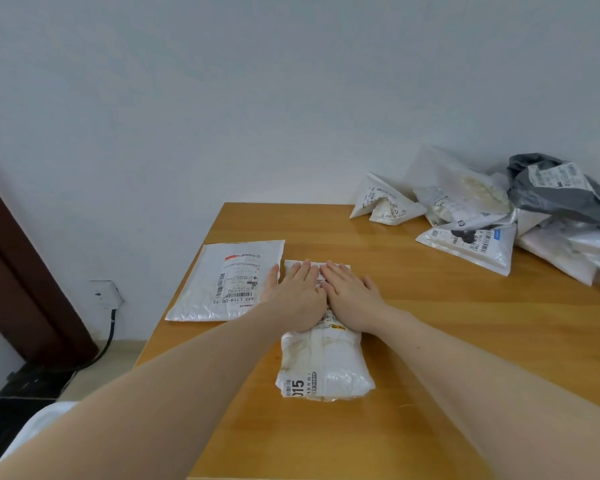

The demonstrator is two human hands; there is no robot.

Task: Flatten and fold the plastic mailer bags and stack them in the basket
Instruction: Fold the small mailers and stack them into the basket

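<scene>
A narrow, folded white mailer bag (323, 365) lies lengthwise in the middle of the wooden table (430, 341). My left hand (297, 296) and my right hand (350, 294) lie side by side on its far half, palms down, fingers straight, pressing it flat. Its near end shows a barcode label. A flat white mailer bag (222, 282) with a shipping label lies to the left, at the table's left edge, just beside my left thumb. No basket is in view.
A heap of crumpled white mailer bags (465, 216) and a grey mailer bag (555, 188) fills the far right corner against the wall. Left of the table the floor drops away, with a wall socket (106, 294) and a black cable.
</scene>
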